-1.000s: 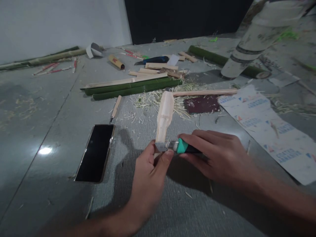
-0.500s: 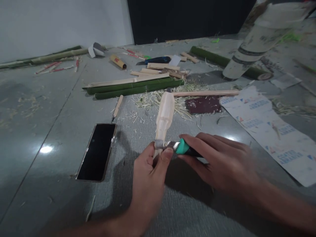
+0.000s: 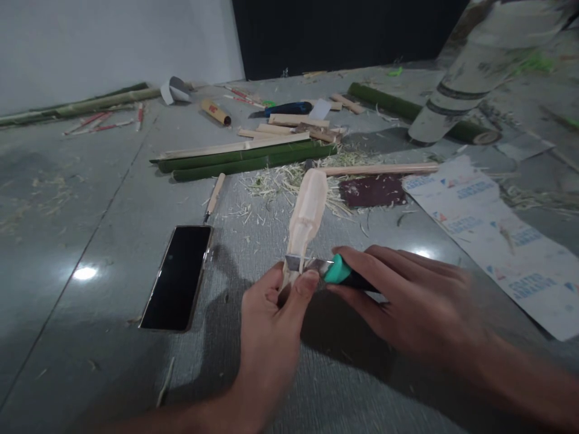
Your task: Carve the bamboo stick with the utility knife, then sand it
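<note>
A pale carved wooden piece (image 3: 309, 202), broad at its far end and narrow near me, stands out from my left hand (image 3: 275, 322). The fingers of that hand are closed round its narrow end. My right hand (image 3: 402, 295) grips a utility knife (image 3: 338, 270) with a black and teal handle. The knife's blade lies across the narrow part of the wood, just beyond my left thumb. My left fingers partly hide the lower end of the wood.
A black phone (image 3: 177, 278) lies on the grey floor to the left, below a small wooden-handled tool (image 3: 215, 198). Green bamboo strips (image 3: 253, 161), shavings (image 3: 271, 184) and a dark red sheet (image 3: 373, 191) lie beyond. Printed abrasive paper (image 3: 493, 229) is at the right.
The wood's broad end has tilted slightly to the right. The knife and my right hand have shifted a little to the right, while my left hand has hardly moved.
</note>
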`<state>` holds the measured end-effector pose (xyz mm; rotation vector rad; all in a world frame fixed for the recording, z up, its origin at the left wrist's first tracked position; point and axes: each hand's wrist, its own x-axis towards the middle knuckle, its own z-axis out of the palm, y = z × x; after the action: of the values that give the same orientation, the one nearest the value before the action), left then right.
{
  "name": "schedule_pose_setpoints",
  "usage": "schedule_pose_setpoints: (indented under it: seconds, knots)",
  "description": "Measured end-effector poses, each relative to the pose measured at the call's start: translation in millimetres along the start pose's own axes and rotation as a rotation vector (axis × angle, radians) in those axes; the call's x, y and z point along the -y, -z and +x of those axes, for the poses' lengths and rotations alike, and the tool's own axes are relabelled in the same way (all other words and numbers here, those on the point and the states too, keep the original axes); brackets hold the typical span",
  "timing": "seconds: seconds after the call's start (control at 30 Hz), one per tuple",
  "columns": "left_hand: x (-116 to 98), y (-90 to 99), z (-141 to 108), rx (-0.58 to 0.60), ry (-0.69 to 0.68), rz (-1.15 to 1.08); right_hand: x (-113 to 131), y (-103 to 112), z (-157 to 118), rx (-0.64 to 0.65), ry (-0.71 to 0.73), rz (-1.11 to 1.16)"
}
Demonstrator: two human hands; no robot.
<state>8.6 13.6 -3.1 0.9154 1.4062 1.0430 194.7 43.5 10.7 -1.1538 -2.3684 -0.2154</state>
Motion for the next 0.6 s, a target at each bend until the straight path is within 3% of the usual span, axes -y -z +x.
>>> schedule_pose_setpoints:
  seconds: [0.37,0.6]
  knots:
    - [-2.8,2.0,-0.9,-0.020,-0.044,0.065,1.3,4.3,2.9,0.007,-0.020,0.072]
    - [4.1,3.4,-1.7,-0.011,0.011,0.038,-2.2,2.8,2.0,-0.024,-0.006,0.070]
